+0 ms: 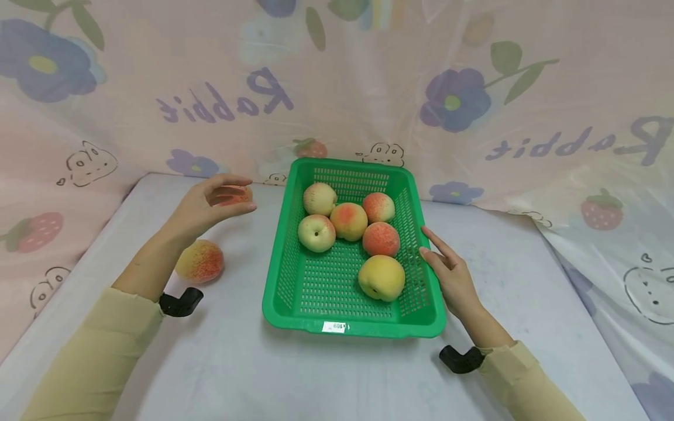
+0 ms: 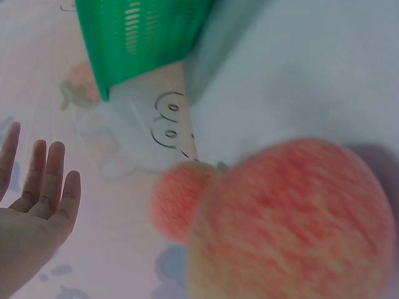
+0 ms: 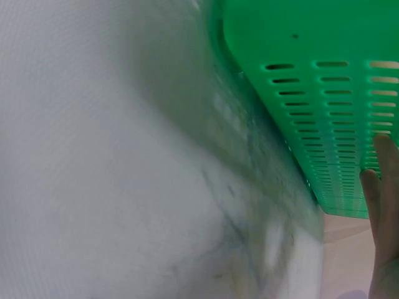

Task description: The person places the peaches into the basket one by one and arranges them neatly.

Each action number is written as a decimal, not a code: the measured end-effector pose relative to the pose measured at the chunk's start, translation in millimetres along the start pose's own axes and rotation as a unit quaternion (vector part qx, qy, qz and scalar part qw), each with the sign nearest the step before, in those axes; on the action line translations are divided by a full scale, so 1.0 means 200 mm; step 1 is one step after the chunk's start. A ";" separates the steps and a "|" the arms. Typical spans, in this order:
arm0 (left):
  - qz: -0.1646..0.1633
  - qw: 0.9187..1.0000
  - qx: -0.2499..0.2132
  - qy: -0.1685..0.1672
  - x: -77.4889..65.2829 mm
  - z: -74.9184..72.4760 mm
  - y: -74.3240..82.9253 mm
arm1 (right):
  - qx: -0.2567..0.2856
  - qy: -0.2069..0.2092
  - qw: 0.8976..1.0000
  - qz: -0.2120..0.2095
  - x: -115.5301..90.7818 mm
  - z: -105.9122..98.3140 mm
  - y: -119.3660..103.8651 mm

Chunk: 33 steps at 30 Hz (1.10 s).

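A green plastic basket (image 1: 316, 324) holds several peaches, among them a yellow one (image 1: 381, 278) and a redder one (image 1: 381, 239). Left of the basket, my left hand (image 1: 202, 202) hovers around a red peach (image 1: 239, 196), partly hidden behind its fingers. The left wrist view shows that hand (image 2: 37, 205) with fingers extended, apart from the farther peach (image 2: 174, 202). My right hand (image 1: 455, 280) touches the basket's right rim with thumb and index fingertips. In the right wrist view its straight fingers (image 3: 388, 168) lie against the slotted outer wall.
Another peach (image 1: 200, 261) rests on the white tabletop (image 1: 221, 362) beneath the left forearm. A printed curtain (image 1: 337, 76) hangs behind the table. A small white label (image 1: 334, 327) is stuck on the basket's near rim.
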<state>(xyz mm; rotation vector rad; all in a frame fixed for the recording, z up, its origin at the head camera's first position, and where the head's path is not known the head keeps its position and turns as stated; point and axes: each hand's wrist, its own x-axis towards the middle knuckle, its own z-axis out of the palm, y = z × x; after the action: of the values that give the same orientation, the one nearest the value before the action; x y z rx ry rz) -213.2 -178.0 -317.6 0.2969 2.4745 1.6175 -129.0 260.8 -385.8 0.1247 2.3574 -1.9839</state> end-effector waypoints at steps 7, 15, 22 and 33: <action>-0.016 1.000 0.022 0.013 -0.06 -0.07 -0.10 | 0.012 -0.006 1.000 0.000 0.00 0.00 0.00; -0.037 0.998 0.053 0.022 -0.12 -0.14 -0.19 | 0.007 -0.003 1.000 0.000 0.01 -0.01 0.00; -0.057 0.996 0.063 0.018 -0.17 -0.16 -0.25 | 0.010 -0.005 1.000 0.001 0.01 -0.01 0.00; -0.080 0.994 0.075 -0.024 -0.22 -0.19 -0.34 | 0.012 -0.007 1.000 0.005 0.00 0.00 -0.01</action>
<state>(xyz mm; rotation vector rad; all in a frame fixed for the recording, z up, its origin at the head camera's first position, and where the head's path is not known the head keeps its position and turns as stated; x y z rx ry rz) -185.5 -249.1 -363.8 0.1494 2.5165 1.3519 -129.5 261.5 -384.1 0.1241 2.3204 -2.0020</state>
